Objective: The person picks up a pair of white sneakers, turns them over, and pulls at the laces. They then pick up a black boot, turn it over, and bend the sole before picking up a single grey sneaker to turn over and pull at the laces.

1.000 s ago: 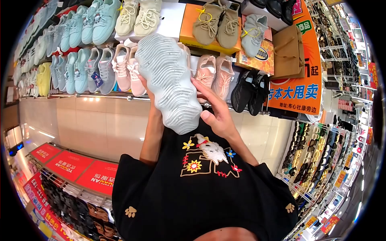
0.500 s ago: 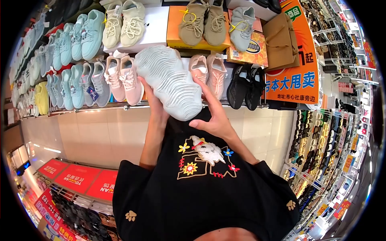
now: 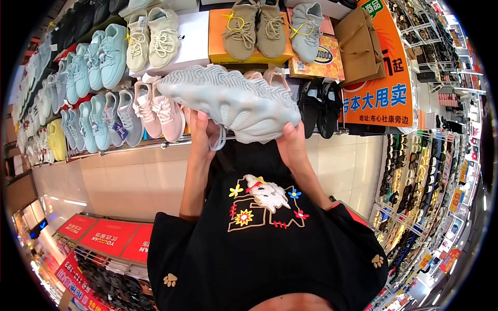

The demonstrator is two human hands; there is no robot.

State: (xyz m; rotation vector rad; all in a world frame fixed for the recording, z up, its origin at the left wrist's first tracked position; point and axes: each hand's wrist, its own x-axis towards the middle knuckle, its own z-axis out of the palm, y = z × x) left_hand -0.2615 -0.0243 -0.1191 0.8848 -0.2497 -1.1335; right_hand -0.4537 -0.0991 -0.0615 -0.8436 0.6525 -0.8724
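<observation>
A light grey-blue sneaker (image 3: 233, 106) is held up on its side, its wavy sole facing up and away and its laces hanging below. My left hand (image 3: 201, 129) grips it from beneath near the toe half, with the lace loop beside the fingers. At the other end, my right hand (image 3: 291, 140) presses its fingers and thumb against the lower right of the shoe. Pink sneakers (image 3: 160, 114) stand on the rack behind, partly covered by the held shoe.
Beyond are khaki sneakers (image 3: 257, 31) on an orange box (image 3: 220, 46), cream sneakers (image 3: 151, 41), black shoes (image 3: 328, 109), a paper bag (image 3: 358, 46) and an orange sign (image 3: 381, 106). A metal rail (image 3: 171, 141) edges the rack; shoe racks (image 3: 415, 181) line the right.
The sneaker has been turned from showing its sole to showing its side, with its laces now visible. Both hands have shifted their grip, and my right hand has moved to the shoe's right end.
</observation>
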